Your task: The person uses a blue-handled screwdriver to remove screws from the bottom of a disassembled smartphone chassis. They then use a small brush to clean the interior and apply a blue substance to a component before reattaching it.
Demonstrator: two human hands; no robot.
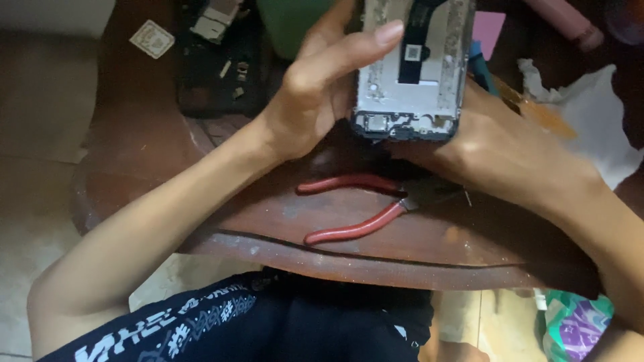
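Opened phone frame [410, 74] in both hands' grip — left hand [322, 94], right hand [496, 144]

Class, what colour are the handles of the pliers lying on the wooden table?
Red handles, head view.

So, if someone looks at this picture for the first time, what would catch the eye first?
Probably the opened phone frame at top centre, its inner parts bared, held up between the left hand and the right hand. Next, the red-handled pliers lying on the dark wooden table just below the hands, near its front edge.
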